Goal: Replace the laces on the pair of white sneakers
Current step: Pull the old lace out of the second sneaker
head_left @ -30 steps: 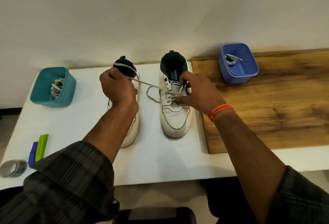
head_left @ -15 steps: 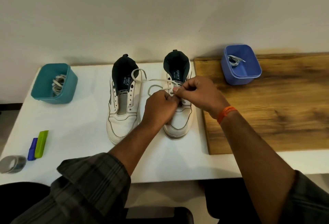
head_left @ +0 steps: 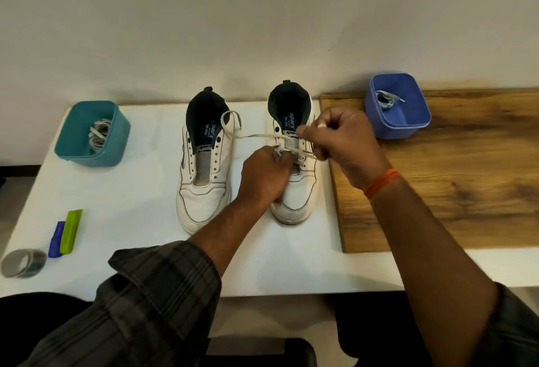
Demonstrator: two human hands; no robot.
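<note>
Table (head_left: 140, 221) and wooden board (head_left: 466, 186) sit side by side, so there is room to work. Two white shoes stand in the middle, toes toward the person, which makes the holes easy to reach. One shoe, the left sneaker (head_left: 204, 186), has no lace in its holes yet. Its partner, the right sneaker (head_left: 294, 197), is partly laced. A teal bin (head_left: 90, 136) and a blue bin (head_left: 399, 110) each hold laces, maybe to keep old and new ones apart.

The left hand (head_left: 262, 177) pinches the lace (head_left: 256, 135) low on the right sneaker, likely to keep it tight. The right hand (head_left: 341, 139) pinches the lace tip near the top holes, ready to push it through. The loose end lies over the left sneaker.

Half a second ago both hands were close together. Now the right hand has moved up and away.
</note>
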